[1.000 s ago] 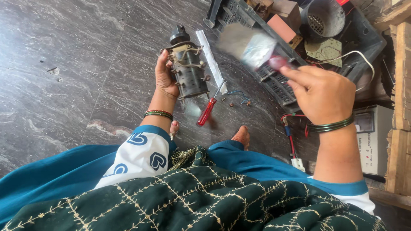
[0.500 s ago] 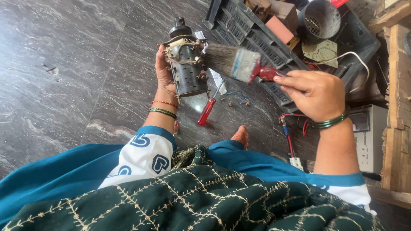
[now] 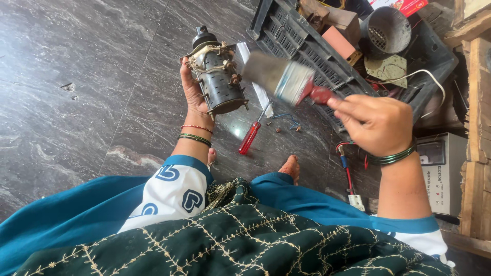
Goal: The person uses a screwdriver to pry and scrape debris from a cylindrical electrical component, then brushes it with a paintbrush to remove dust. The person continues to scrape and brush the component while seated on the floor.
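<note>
My left hand grips a dark cylindrical motor part with metal fittings and a black cap, holding it upright over the floor. In my right hand is a paintbrush with a red handle, a metal band and grey bristles; it is motion-blurred. The bristle tips sit right beside the motor part's right side, and contact cannot be told.
A red-handled screwdriver and a flat white strip lie on the dark marble floor. A black plastic crate holds boxes and a grey perforated funnel. A white box device and wooden pallet stand at right.
The brush swept from up at the right down onto the motor part, then pulled slightly right. My left hand raised and turned the motor part a little.
</note>
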`<state>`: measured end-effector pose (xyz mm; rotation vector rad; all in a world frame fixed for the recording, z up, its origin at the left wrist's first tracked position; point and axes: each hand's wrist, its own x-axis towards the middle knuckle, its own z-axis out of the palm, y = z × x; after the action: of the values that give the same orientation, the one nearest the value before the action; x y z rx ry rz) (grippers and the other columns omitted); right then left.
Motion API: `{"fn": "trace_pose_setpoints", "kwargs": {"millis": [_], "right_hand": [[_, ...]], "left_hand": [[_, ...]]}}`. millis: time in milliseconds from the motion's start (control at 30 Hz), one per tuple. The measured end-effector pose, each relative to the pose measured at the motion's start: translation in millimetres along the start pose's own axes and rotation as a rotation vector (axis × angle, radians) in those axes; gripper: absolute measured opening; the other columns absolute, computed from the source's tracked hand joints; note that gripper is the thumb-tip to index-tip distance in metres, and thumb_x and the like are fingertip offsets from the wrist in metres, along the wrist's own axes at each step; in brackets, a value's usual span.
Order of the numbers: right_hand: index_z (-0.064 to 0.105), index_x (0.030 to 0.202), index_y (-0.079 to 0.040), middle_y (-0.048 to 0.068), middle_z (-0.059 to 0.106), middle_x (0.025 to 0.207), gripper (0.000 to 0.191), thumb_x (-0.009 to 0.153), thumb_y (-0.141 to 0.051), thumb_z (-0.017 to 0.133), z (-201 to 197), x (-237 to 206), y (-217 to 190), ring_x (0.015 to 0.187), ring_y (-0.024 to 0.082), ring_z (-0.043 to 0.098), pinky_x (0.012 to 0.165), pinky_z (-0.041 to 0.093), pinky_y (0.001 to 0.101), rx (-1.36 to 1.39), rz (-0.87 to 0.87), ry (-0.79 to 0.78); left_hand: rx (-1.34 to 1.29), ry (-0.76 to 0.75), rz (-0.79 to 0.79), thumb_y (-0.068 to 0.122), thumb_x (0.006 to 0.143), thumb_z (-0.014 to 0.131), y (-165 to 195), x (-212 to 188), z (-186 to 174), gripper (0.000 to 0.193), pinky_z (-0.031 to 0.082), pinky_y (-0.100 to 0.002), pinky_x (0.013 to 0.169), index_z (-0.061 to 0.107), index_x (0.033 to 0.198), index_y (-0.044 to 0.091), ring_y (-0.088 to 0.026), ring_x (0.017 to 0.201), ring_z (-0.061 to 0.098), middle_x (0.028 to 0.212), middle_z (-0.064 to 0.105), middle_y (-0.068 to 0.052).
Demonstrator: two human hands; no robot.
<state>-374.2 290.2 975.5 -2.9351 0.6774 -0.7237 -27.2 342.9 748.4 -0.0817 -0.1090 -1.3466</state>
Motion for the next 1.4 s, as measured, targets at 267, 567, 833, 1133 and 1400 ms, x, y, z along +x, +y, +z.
{"fn": "trace_pose_setpoints", "kwargs": {"millis": [267,567,833,1133,1400], "right_hand": [[0.083,0.105,-0.024,0.000,0.076,0.091,0.022,0.084,-0.016,0.084,5.3,2.2,-10.0,0.073,0.022,0.069,0.063,0.051,0.0343,-0.245,-0.007,-0.067],[0.079,0.127,-0.022,-0.006,0.077,0.114,0.025,0.108,-0.008,0.068,-23.7,21.5,-12.8,0.073,0.010,0.063,0.073,0.041,0.0296,-0.605,-0.309,0.126],[0.080,0.122,-0.027,-0.012,0.076,0.106,0.033,0.100,-0.008,0.065,-19.2,42.4,12.8,0.069,0.010,0.060,0.067,0.039,0.0287,-0.537,-0.363,0.010],[0.081,0.116,-0.029,-0.013,0.075,0.101,0.035,0.090,-0.012,0.065,-10.7,44.5,29.9,0.067,0.008,0.060,0.071,0.043,0.0282,-0.576,-0.472,0.049],[0.080,0.118,-0.029,-0.014,0.075,0.103,0.037,0.091,-0.010,0.065,0.4,30.6,45.5,0.067,0.009,0.059,0.070,0.041,0.0286,-0.609,-0.430,0.060]], "left_hand": [[0.094,0.059,-0.014,0.056,0.083,0.077,-11.0,0.9,7.7,0.076,0.061,-0.053,0.097,0.062,0.133,0.001,-0.034,0.106,0.072,0.124,0.069,-0.020],[0.248,0.260,0.047,0.051,0.082,0.081,-3.1,5.7,3.0,0.067,0.062,-0.047,0.094,0.066,0.123,0.001,-0.030,0.099,0.074,0.113,0.072,-0.016],[0.405,0.418,-0.016,0.054,0.077,0.080,-5.0,5.1,2.1,0.066,0.062,-0.044,0.092,0.069,0.119,0.004,-0.026,0.096,0.075,0.107,0.076,-0.013],[0.435,0.442,-0.051,0.056,0.071,0.082,-16.9,10.2,3.6,0.072,0.065,-0.043,0.086,0.069,0.117,0.002,-0.027,0.092,0.075,0.105,0.076,-0.014],[0.224,0.422,-0.031,0.053,0.074,0.084,-18.4,5.3,1.5,0.074,0.061,-0.047,0.098,0.064,0.123,0.000,-0.032,0.104,0.073,0.117,0.072,-0.018]]}}
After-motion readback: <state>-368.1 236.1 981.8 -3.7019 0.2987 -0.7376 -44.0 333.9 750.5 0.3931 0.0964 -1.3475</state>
